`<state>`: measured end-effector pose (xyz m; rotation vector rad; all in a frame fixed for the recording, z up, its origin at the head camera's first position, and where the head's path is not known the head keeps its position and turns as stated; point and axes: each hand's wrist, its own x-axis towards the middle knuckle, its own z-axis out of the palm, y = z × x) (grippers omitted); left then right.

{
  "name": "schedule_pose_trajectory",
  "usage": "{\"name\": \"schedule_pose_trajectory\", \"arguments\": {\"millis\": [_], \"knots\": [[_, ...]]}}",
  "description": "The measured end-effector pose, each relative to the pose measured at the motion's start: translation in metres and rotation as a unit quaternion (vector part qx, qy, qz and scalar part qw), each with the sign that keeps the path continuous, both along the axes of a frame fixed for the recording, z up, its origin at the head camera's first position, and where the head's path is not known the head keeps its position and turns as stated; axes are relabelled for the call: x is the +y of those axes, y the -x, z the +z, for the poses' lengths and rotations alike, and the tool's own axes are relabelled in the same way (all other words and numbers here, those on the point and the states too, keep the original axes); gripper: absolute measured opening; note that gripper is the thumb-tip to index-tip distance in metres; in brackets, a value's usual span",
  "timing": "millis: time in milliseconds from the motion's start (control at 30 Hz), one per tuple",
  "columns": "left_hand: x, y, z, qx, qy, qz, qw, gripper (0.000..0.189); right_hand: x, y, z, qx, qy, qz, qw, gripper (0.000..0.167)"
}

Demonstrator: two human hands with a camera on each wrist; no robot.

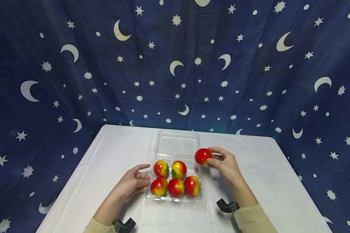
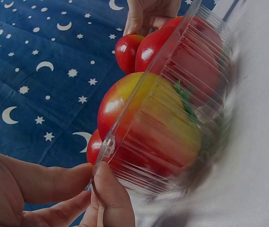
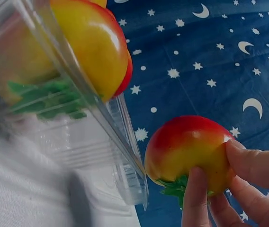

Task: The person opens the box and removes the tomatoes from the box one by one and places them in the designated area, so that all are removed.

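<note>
A clear plastic clamshell box [image 1: 203, 194] sits on the white table with its lid [image 1: 177, 144] folded back, away from me. Several red-and-yellow fruits with green leafy caps fill its front row and part of the back row, one of them a fruit [image 1: 176, 188] at front middle. My left hand [image 1: 133, 183] is at the box's left side, fingertips pinching its rim [image 2: 107, 147]. Above the back right corner, my right hand [image 1: 226, 164] holds another such fruit [image 3: 189, 151] between thumb and fingers, its green cap tilted downward in the right wrist view.
A white cloth covers the table [image 1: 250, 181]. Behind and at both sides hangs a dark blue curtain [image 1: 151, 71] with moons and stars. Each wrist wears a black camera mount, such as the right mount [image 1: 227, 205].
</note>
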<state>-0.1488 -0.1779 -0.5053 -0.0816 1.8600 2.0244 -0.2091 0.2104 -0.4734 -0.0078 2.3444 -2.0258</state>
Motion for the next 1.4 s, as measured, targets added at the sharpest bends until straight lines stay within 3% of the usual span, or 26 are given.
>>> {"name": "schedule_pose_trajectory", "arguments": {"millis": [367, 1133, 1400], "knots": [[0.0, 0.001, -0.001, 0.003, 0.007, -0.002, 1.0, 0.074, 0.011, 0.002, 0.002, -0.015, 0.009, -0.031, 0.9994, 0.055], [-0.001, 0.0, 0.001, -0.002, -0.001, -0.002, 1.0, 0.075, 0.031, 0.019, -0.04, -0.07, 0.056, -0.091, 0.9918, 0.056], [-0.001, 0.0, 0.001, 0.0, -0.005, -0.002, 1.0, 0.075, 0.031, 0.022, -0.046, -0.072, 0.054, -0.095, 0.9914, 0.057]]}}
